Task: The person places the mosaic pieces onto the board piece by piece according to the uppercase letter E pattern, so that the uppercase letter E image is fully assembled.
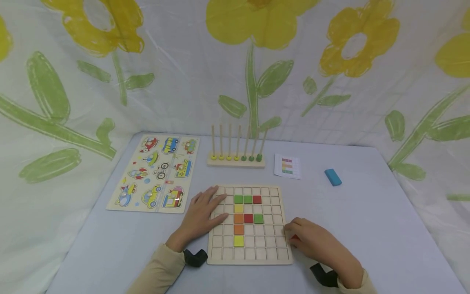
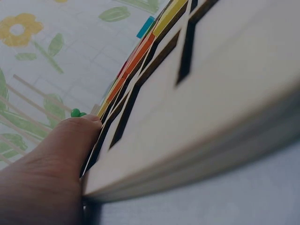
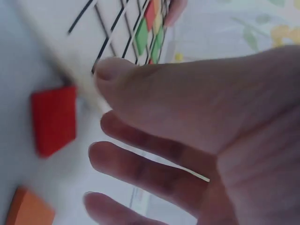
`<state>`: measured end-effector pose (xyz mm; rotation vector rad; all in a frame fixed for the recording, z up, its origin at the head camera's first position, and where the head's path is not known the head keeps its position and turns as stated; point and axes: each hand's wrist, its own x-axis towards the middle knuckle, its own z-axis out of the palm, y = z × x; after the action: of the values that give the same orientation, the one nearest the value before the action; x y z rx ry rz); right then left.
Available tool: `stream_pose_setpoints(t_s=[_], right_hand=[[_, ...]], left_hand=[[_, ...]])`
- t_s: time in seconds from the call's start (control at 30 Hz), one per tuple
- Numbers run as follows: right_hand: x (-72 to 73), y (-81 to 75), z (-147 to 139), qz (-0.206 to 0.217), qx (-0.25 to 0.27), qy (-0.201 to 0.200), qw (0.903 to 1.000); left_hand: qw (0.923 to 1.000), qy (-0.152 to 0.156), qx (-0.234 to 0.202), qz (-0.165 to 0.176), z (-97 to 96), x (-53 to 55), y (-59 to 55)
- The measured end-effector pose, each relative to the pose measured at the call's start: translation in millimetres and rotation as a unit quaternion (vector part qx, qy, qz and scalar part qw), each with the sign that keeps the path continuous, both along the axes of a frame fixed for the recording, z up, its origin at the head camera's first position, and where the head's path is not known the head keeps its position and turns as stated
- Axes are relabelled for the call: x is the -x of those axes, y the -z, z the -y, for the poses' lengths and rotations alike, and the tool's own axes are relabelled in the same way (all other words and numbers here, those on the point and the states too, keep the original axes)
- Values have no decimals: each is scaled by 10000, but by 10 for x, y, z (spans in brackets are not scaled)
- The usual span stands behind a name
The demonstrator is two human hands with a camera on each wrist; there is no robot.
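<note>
A square wooden grid board (image 1: 249, 262) lies on the table with several coloured tiles in its cells. Yellow and orange tiles (image 1: 238, 229) run down one column, with green and red tiles (image 1: 248, 219) branching rightward in two rows. My left hand (image 1: 200, 214) rests on the board's left side, fingers spread; the left wrist view shows its thumb (image 2: 70, 140) at the edge. At the right edge is my right hand (image 1: 315, 239), its thumb and fingers apart with nothing between them. Close to it lie a red block (image 3: 54, 121) and an orange block (image 3: 29, 208) on the table.
A vehicle puzzle board (image 1: 150, 175) lies at the back left. Behind the grid stands a wooden peg rack (image 1: 235, 162) with yellow and green beads. A printed pattern card (image 1: 287, 166) and a blue block (image 1: 333, 177) lie at the back right. A flower-printed curtain (image 1: 176, 81) hangs behind.
</note>
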<state>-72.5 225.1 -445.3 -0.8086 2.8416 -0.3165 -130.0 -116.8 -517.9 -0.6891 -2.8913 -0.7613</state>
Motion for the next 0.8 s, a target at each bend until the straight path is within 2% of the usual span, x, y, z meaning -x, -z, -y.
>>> stream_pose_setpoints(t_s=[0.1, 0.23, 0.53, 0.8], right_hand=[[-44, -12, -89, 281, -21, 117, 9995], [-80, 9, -153, 386, -26, 115, 9992], [-31, 138, -136, -334, -195, 344, 9987], [-1, 140, -150, -242, -212, 502, 9982]], left_hand=[[10000, -3, -1, 2, 1, -2, -2], [10000, -1, -22, -19, 0, -3, -1], [10000, -19, -1, -19, -1, -6, 3], [10000, -16, -9, -28, 5, -6, 8]])
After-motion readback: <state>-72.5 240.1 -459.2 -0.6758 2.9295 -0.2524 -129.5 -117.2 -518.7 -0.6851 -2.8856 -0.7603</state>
